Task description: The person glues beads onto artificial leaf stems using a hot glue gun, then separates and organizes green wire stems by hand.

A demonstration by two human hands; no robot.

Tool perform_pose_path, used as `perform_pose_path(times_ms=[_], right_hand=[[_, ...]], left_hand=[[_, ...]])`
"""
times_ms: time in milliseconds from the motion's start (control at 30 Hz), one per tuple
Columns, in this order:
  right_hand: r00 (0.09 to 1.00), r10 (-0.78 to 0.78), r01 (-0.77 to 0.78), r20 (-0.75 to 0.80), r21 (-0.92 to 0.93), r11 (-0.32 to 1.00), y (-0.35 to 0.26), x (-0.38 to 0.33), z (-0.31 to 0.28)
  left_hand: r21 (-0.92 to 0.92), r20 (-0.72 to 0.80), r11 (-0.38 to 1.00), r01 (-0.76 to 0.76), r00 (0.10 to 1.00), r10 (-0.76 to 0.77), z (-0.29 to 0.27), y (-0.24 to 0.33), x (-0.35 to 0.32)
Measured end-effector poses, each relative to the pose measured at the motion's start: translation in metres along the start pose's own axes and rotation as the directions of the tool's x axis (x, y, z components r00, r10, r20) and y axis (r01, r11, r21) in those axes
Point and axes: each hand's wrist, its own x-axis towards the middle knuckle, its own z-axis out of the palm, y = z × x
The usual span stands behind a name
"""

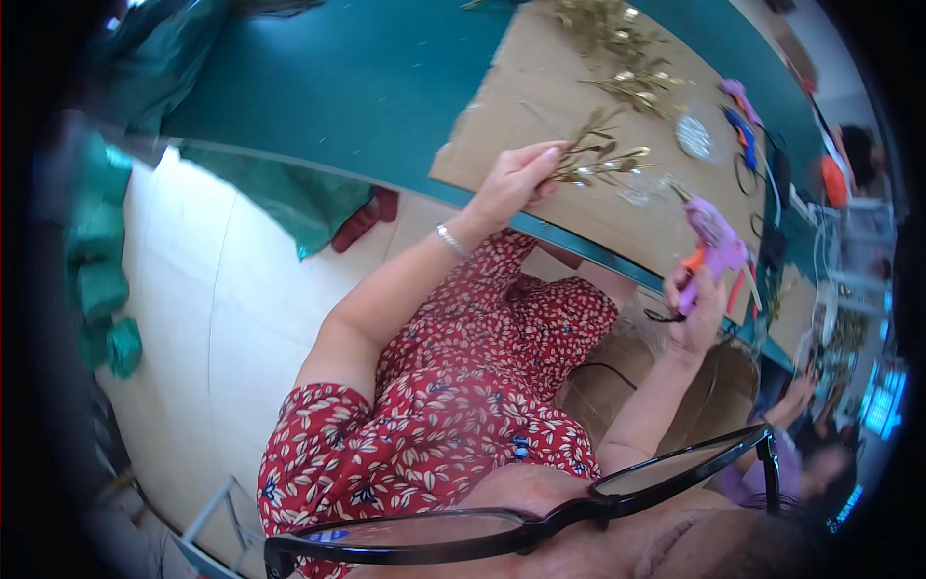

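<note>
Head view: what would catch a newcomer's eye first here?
The purple glue gun with an orange trigger stands out, gripped in the right hand at the table's near edge. Next comes the gold leaf sprig, pinched by the left hand over the brown cardboard sheet on the green table. More gold sprigs lie farther back on the cardboard.

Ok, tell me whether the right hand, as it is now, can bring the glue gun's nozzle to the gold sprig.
Probably yes. The right hand grips the purple glue gun with its nozzle pointing toward the gold sprig, which the left hand holds over the cardboard sheet. Nothing lies between them.
</note>
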Motion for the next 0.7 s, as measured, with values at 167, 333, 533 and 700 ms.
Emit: perform_pose_path(times_ms=[167,333,533,700], right_hand=[[0.993,0.108,-0.109,0.049,0.020,0.994,0.004,0.033,-0.077],[0.979,0.028,-0.033,-0.202,-0.025,0.999,0.009,0.046,-0.088],[0.992,-0.007,-0.005,-0.123,-0.100,0.995,0.008,0.060,-0.100],[0.945,-0.109,0.055,-0.308,-0.179,0.982,0.005,0.050,-0.105]], left_hand=[[-0.097,-0.146,0.984,-0.152,0.980,0.137,-0.001,-0.027,0.009],[-0.056,-0.100,0.988,-0.141,0.986,0.135,-0.014,-0.041,0.019],[-0.005,-0.126,0.990,-0.139,0.982,0.138,-0.011,-0.041,0.027],[-0.038,-0.117,0.991,-0.132,0.985,0.127,-0.001,-0.062,0.045]])
